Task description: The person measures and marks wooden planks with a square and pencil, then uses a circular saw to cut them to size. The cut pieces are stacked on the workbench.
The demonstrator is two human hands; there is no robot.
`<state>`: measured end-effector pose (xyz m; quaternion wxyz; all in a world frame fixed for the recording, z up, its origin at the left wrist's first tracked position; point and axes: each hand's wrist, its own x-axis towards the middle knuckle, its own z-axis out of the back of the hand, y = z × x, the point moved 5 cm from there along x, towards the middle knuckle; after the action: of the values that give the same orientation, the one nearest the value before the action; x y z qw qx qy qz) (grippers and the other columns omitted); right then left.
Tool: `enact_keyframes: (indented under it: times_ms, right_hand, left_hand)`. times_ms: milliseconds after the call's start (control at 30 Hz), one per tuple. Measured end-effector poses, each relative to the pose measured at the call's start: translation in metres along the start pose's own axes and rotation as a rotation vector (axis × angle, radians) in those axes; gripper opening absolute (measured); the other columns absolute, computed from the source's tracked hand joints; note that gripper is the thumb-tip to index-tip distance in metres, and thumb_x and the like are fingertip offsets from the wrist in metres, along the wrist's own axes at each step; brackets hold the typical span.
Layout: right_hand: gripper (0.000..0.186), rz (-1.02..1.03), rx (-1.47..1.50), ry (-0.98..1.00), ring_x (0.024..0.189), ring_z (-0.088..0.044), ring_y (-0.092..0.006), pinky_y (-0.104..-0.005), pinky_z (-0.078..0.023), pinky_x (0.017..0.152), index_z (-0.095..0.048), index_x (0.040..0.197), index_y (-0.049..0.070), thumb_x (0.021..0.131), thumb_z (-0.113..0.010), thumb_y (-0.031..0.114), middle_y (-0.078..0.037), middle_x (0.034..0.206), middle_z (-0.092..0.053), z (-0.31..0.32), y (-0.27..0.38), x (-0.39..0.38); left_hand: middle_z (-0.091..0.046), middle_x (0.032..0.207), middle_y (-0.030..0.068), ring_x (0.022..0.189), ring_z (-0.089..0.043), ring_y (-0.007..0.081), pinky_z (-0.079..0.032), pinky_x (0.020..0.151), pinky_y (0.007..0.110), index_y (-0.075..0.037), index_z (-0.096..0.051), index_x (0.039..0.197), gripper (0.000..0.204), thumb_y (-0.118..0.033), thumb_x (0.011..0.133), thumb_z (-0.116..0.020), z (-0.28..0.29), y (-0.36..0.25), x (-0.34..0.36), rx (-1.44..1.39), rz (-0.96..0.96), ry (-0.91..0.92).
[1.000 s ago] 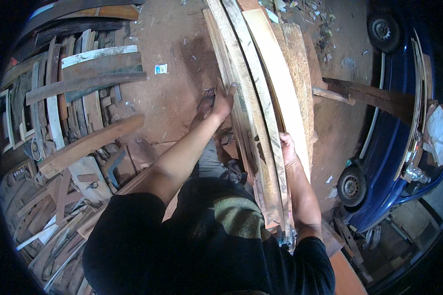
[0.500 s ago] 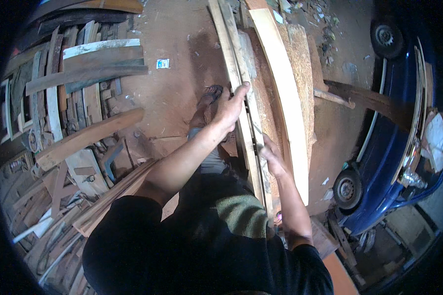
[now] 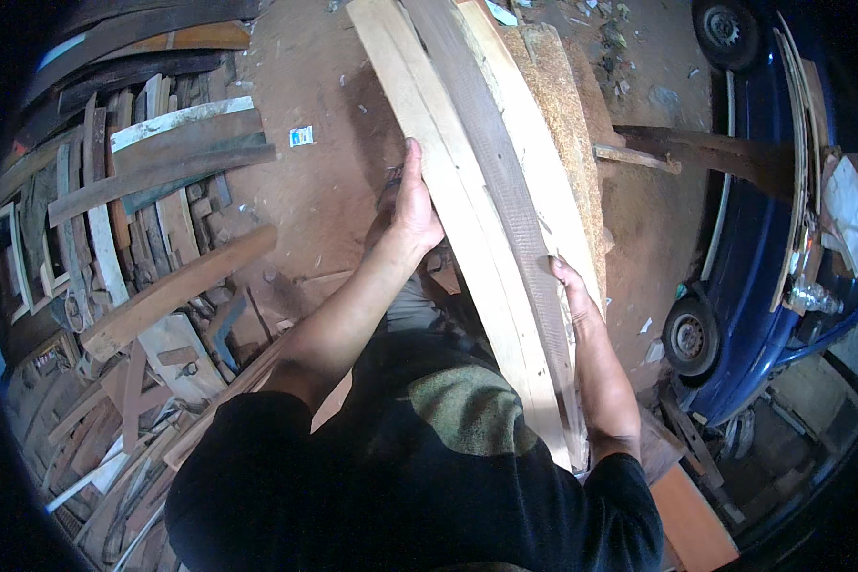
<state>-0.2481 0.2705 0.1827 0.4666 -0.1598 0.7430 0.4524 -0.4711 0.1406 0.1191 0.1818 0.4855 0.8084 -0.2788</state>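
Two long wooden planks lie side by side in front of me, running from my body up past the top of the view. The left plank point(image 3: 439, 157) is pale, and the right plank point(image 3: 500, 167) is darker, grey-brown. My left hand point(image 3: 415, 210) grips the pale plank's outer left edge, thumb stretched up along it, its fingers hidden underneath. Lower down, my right hand point(image 3: 574, 286) holds the dark plank's right edge with the thumb on top; its other fingers are hidden. Just right of them, another pale board point(image 3: 534, 114) rests on a rough chipboard sheet point(image 3: 567, 105).
Stacked timber offcuts point(image 3: 157, 153) and a thick brown board point(image 3: 181, 286) fill the left side. To the right stand a dark blue vehicle point(image 3: 758, 248) and a pole point(image 3: 639, 158). A small blue-white packet point(image 3: 301, 136) lies on the dirt floor.
The planks, seen narrow and edge-on with a dark gap before, now show their broad faces. My hands have moved farther apart, the left one leftward, the right one to the right.
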Motion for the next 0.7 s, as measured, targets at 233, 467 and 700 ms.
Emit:
enact_keyframes:
  times_ms: [233,467,700]
  right_hand:
    - [0.082,0.038,0.419,0.418,0.116,-0.068,-0.0294,-0.0386,-0.052,0.104,-0.058,0.143,-0.004,0.092,-0.064,0.06,-0.023,0.128,-0.069,-0.05,-0.003,-0.018]
    - [0.074,-0.07,0.183,0.078,0.106,-0.071,-0.0245,-0.0358,-0.056,0.094,-0.06,0.142,-0.001,0.095,-0.065,0.055,-0.017,0.12,-0.072,-0.033,-0.032,-0.022]
    - [0.072,-0.152,0.33,0.097,0.11,-0.072,-0.0255,-0.0362,-0.056,0.098,-0.057,0.147,-0.001,0.096,-0.063,0.05,-0.018,0.132,-0.07,-0.038,-0.037,-0.023]
  left_hand:
    - [-0.047,0.155,0.0173,0.143,-0.048,0.0312,-0.043,0.117,0.052,-0.013,-0.034,0.162,0.096,-0.085,0.097,-0.033,0.04,0.016,0.032,-0.642,0.133,1.037]
    - [-0.049,0.155,0.0148,0.142,-0.049,0.0287,-0.044,0.116,0.048,-0.009,-0.037,0.161,0.093,-0.079,0.101,-0.037,-0.018,0.002,-0.009,0.104,0.058,-0.12]
    - [-0.051,0.154,0.0159,0.143,-0.049,0.0291,-0.041,0.12,0.046,-0.002,-0.04,0.156,0.079,-0.052,0.101,-0.067,-0.011,0.001,-0.014,0.219,-0.11,-0.203]
